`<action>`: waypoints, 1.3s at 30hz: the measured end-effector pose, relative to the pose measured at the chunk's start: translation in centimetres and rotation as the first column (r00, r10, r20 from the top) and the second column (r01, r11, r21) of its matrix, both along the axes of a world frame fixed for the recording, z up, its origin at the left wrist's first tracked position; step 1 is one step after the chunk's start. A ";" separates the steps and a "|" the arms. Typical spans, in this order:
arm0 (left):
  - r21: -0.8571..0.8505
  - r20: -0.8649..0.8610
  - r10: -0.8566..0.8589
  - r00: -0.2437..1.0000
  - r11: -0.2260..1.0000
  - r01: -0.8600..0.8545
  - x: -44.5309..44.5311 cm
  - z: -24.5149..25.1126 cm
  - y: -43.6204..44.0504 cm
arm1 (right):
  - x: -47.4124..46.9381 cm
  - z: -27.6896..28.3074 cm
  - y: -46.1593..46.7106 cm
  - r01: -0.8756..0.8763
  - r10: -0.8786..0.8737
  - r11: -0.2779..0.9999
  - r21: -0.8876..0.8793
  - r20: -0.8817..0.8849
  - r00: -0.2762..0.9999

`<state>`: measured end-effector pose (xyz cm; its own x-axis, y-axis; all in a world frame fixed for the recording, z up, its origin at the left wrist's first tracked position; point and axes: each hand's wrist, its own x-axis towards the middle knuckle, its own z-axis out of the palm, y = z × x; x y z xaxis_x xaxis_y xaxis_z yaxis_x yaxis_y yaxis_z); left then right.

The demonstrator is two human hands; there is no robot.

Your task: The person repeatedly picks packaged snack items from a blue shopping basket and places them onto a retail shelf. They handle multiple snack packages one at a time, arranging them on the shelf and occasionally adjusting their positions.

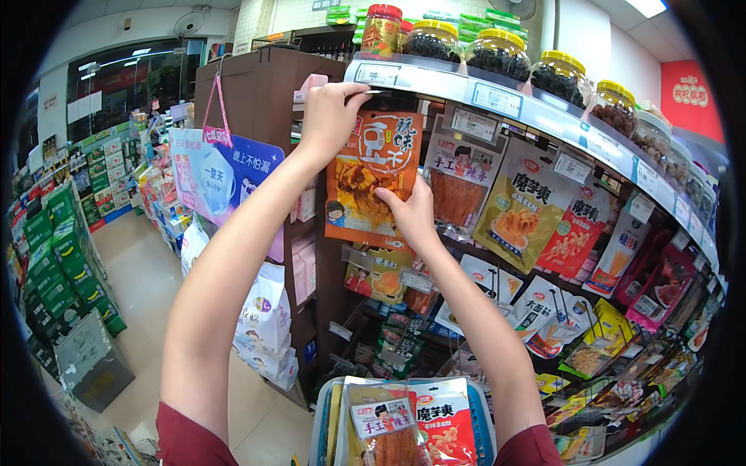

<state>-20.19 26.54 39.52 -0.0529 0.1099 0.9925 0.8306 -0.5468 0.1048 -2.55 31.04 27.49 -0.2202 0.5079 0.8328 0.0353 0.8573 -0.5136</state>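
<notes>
My right hand [411, 214] grips the lower right side of an orange snack packet [373, 169], with the thumb across its front. The packet hangs upright below the upper shelf's lip, and its top edge is in shadow. Raised above it, my left hand [331, 116] pinches a thin flat piece [377, 92] seen edge-on, perhaps a price-tag holder. To the right hang a clear packet of reddish strips [451, 198] and a gold packet [518, 204]. Below my arms, a blue basket [486, 416] contains several packets, including a red and white one [446, 425].
Along the upper shelf [431, 78] stand jars with yellow lids [495, 49]. Further packets hang on hooks, among them a red packet [574, 233]. At left are a brown cabinet side [256, 87], a hanging purple sign [256, 163], white bags [265, 320] and stacked green cartons [64, 250].
</notes>
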 end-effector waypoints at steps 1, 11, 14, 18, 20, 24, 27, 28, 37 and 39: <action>0.008 0.002 0.030 1.000 1.000 -0.030 -0.2 0.0 -0.1 | -0.2 0.2 0.2 -0.016 0.015 1.000 -0.013 -0.018 1.000; -0.052 0.069 0.000 0.998 0.999 0.004 0.0 0.0 -0.6 | -1.0 1.5 1.7 -0.139 0.121 0.977 -0.163 -0.119 0.986; -0.050 0.070 -0.003 0.998 0.999 0.006 -0.1 -0.3 -0.3 | -1.2 1.7 1.0 -0.153 0.123 0.954 -0.259 -0.130 0.984; -0.009 0.045 0.002 0.999 1.000 -0.001 0.2 -0.3 -0.1 | -1.1 1.6 1.6 -0.125 0.062 0.933 -0.338 -0.191 0.980; -0.004 0.039 0.005 0.999 1.000 -0.005 0.2 -0.4 0.0 | -1.3 1.4 2.1 -0.104 0.046 0.939 -0.329 -0.181 0.982; -0.086 0.069 0.009 0.998 0.996 -0.003 0.3 -0.4 -0.6 | -1.1 3.0 0.2 -0.070 0.022 0.933 -0.352 -0.140 0.990; -0.022 0.037 0.004 0.999 1.000 -0.003 0.5 -0.7 -0.3 | -0.3 4.6 -0.4 0.056 -0.068 0.961 -0.269 -0.035 0.997; -0.006 0.022 0.017 1.000 1.000 -0.017 0.2 -0.8 -0.3 | -0.2 5.5 -1.2 0.097 -0.093 0.959 -0.265 0.025 0.995; 0.014 -0.020 0.074 0.997 0.997 -0.073 -0.1 -1.0 0.0 | 1.4 10.2 -4.3 0.339 -0.223 0.910 -0.238 0.409 0.885; 0.012 -0.027 0.073 0.997 0.997 -0.072 0.0 -1.0 0.0 | 1.6 9.3 -3.0 0.308 -0.218 0.926 -0.219 0.357 0.909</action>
<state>-20.23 26.51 38.54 -0.0335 0.0955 0.9949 0.8707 -0.4860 0.0759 -0.97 28.06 36.81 -0.2788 0.7756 0.5663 0.4411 0.6272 -0.6419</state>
